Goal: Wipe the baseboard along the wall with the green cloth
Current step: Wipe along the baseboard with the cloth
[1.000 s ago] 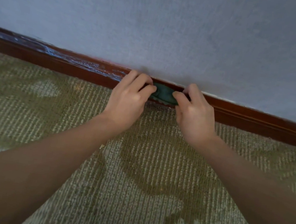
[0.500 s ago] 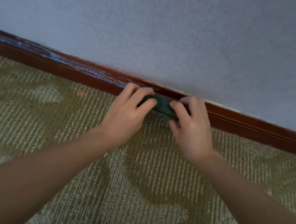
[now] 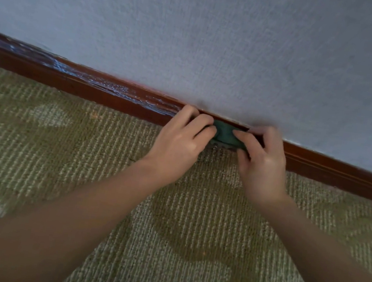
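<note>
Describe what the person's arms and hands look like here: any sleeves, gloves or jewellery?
The left hand and right hand wear no gloves, and no ring shows on the visible fingers. The left forearm and right forearm are uncovered to the frame edge: no sleeve, watch or bracelet is in view. Slight blur hides fine detail.
</note>
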